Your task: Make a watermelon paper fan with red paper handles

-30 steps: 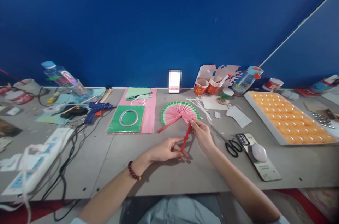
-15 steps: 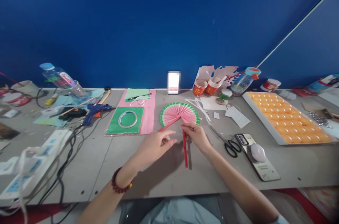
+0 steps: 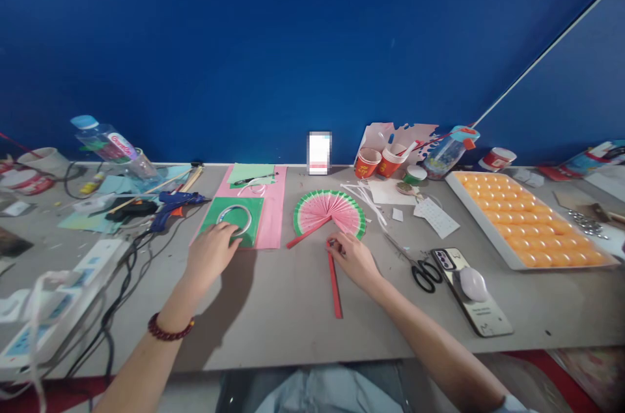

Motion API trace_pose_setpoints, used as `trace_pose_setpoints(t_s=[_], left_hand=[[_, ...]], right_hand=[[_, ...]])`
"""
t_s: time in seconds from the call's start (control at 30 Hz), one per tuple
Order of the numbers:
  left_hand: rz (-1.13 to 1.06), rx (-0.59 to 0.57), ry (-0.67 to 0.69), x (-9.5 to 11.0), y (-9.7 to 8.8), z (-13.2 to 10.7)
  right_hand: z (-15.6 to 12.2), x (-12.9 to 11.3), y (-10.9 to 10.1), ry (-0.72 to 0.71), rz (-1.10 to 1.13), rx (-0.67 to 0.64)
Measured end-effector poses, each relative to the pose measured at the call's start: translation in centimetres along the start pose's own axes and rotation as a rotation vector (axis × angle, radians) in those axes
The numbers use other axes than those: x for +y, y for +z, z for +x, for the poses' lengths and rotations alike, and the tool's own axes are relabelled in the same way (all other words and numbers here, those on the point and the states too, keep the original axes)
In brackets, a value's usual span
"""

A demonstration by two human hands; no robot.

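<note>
A pleated paper fan (image 3: 325, 208), pink with dark specks and a green rim like a watermelon slice, lies spread on the table. A red strip (image 3: 308, 232) runs along its left end. My right hand (image 3: 354, 258) is just below the fan, fingers pinched on the top end of a second red strip (image 3: 335, 289) pointing toward me. Over the green paper pack (image 3: 254, 230), my left hand (image 3: 212, 250) has thumb and fingers apart at the near rim of a tape roll (image 3: 249, 221). Whether it touches the roll, I cannot tell.
Left are a blue glue gun (image 3: 178, 201), cables and a power strip (image 3: 92, 289). Scissors (image 3: 424, 275), a phone (image 3: 481, 315) with a mouse (image 3: 472, 284) on it, and a tray of orange balls (image 3: 532, 221) lie right. Paper cups (image 3: 367, 164) stand behind.
My left hand has moved left from beside the fan to the tape roll. The right hand and its red strip have shifted slightly toward me and left.
</note>
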State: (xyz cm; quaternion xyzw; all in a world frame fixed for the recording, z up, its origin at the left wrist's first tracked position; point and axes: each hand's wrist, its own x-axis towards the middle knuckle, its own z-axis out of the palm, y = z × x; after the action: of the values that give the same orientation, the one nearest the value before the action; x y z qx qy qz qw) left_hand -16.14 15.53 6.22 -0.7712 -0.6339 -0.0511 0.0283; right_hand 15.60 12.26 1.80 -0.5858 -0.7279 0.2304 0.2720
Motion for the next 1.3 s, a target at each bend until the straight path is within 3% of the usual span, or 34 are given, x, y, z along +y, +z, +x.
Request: trace_pose_setpoints(t_s=[0.17,0.27,0.33,0.4,0.47,0.57,0.73,0.83,0.93,1.3], left_hand=[[0.027,0.044,0.046,-0.3,0.4,-0.1],[0.02,0.14,0.033,0.6,-0.1,0.2],[-0.115,0.228,0.026,1.9,-0.6,0.3],[-0.399,0.259,0.063,3.8,-1.3,0.3],[-0.708,0.152,0.128,6.2,-1.9,0.2],[-1.031,-0.016,0.098,9.8,-2.2,-0.1],[-1.256,-0.204,0.126,12.7,-0.8,-0.7],[-1.299,-0.289,0.249,12.7,0.2,-1.3],[-1.288,-0.261,0.316,12.6,0.7,-1.8],[-1.176,-0.101,0.334,13.1,2.1,-2.4]], right_hand=[[-0.1,-0.1,-0.3,-0.01,-0.024,0.038],[-0.1,-0.2,-0.4,-0.022,0.03,0.089],[-0.1,-0.2,-0.4,-0.037,0.096,0.13],[-0.2,-0.4,-0.3,-0.057,0.176,0.165],[-0.4,-0.6,-0.3,-0.09,0.271,0.174],[-0.9,-1.1,-0.6,-0.189,0.372,0.165],[-1.3,-1.9,-1.3,-0.333,0.361,0.166],[-1.3,-2.0,-1.3,-0.341,0.349,0.16],[-1.3,-1.9,-0.9,-0.338,0.369,0.173],[-1.5,-2.0,-0.8,-0.33,0.392,0.235]])
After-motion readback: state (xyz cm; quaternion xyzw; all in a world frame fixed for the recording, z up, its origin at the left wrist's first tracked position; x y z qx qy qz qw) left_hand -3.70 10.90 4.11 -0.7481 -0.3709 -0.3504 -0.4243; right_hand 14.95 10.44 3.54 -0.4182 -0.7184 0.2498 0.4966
